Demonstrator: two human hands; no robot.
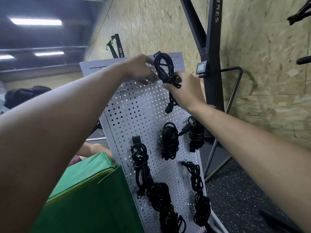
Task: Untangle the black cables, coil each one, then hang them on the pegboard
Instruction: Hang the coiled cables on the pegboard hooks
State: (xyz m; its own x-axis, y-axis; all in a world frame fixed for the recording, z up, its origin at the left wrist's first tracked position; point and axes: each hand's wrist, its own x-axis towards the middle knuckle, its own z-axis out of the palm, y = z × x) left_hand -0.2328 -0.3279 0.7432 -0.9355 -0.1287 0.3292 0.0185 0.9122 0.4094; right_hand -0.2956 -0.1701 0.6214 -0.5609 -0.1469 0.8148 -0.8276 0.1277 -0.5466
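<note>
A coiled black cable (163,67) is held up against the top of the grey pegboard (134,111). My right hand (184,90) grips the coil's lower wrapped part, and its plug end dangles below my fingers. My left hand (140,68) reaches to the coil's upper left, fingers touching the cable and board; whether it pinches the cable is unclear. Several coiled black cables (169,140) hang lower on the board. A bare metal hook (122,91) sticks out under my left forearm.
A green padded block (89,190) leans at the pegboard's lower left. A black machine frame (212,52) with a small display (201,68) stands right behind the board against the chipboard wall. Speckled dark flooring (235,195) lies at the lower right. Another person's dark head (25,95) shows at far left.
</note>
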